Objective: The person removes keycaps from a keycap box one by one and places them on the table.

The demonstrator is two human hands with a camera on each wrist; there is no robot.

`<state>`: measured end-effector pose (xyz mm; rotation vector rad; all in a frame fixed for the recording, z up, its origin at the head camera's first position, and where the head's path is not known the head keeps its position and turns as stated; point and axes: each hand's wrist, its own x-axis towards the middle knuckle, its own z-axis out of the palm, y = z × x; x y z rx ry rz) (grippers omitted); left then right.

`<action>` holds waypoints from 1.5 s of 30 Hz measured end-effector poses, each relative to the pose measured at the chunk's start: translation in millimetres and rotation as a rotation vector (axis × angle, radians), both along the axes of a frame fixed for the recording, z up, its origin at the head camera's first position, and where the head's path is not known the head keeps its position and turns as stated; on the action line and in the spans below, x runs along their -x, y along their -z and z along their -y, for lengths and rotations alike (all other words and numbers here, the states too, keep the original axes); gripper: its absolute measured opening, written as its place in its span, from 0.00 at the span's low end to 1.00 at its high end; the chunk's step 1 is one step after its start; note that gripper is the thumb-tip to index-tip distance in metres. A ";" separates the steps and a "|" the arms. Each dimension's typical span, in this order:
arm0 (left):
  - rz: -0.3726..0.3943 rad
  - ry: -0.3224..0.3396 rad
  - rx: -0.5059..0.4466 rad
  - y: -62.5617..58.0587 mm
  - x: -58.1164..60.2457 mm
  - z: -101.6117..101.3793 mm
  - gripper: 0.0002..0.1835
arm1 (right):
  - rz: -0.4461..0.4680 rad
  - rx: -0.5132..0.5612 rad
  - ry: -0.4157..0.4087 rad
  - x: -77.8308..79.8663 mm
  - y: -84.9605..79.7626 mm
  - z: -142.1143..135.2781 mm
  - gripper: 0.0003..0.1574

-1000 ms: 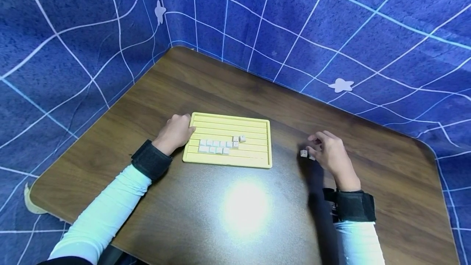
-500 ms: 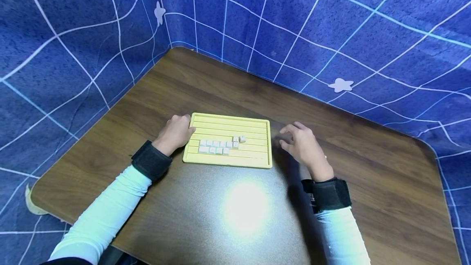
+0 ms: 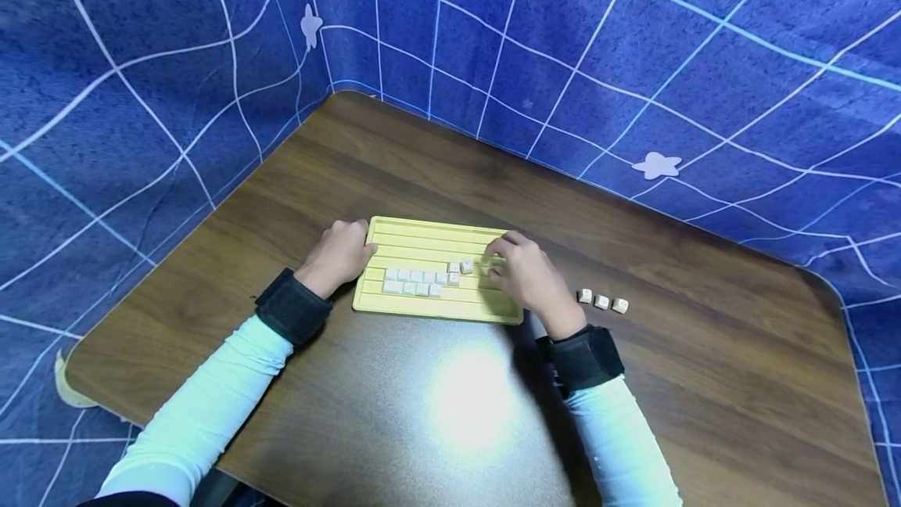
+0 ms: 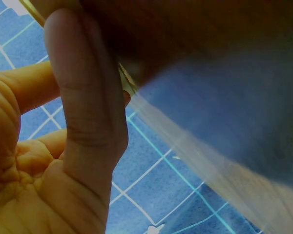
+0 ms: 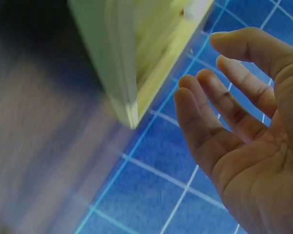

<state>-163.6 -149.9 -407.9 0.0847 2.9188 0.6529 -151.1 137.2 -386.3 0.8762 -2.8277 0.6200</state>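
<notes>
A yellow ridged tray lies on the table, with small white keycaps grouped in short rows on it. My left hand grips the tray's left edge, the thumb at the rim. Seen from the left wrist, the thumb hides most of that edge. Over the tray's right end is my right hand, thumb and fingers apart. From the right wrist the same hand shows loosely bent fingers with nothing between them, beside the tray's corner. One keycap sits just left of its fingertips.
Three loose keycaps lie in a row on the brown wooden table, right of the tray. A blue cloth with white lines and stars hangs behind the table. Bright glare lights the tabletop in front.
My right hand has moved left from the loose keycaps to above the tray's right end, uncovering three keycaps. My left hand stays on the tray's left edge.
</notes>
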 end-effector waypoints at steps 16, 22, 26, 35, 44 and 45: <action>-0.006 0.012 0.013 1.2 2.8 -0.5 0.12 | 0.078 -0.037 -0.024 7.6 8.7 27.0 0.13; -0.008 0.019 0.007 1.8 3.0 -0.2 0.12 | 0.083 -0.065 -0.023 7.7 10.8 31.4 0.11; -0.012 0.021 0.007 1.9 2.5 0.3 0.12 | 0.089 -0.069 -0.022 8.1 12.4 32.8 0.10; 0.001 0.022 0.016 -1.5 1.8 0.1 0.12 | 0.101 -0.070 -0.019 8.6 14.4 33.1 0.11; 0.021 0.016 0.022 -2.9 1.2 -0.7 0.13 | 0.090 -0.065 -0.026 7.0 14.0 33.8 0.11; 0.021 0.017 0.024 -2.9 1.1 -0.8 0.13 | 0.088 -0.065 -0.027 6.9 14.0 33.8 0.11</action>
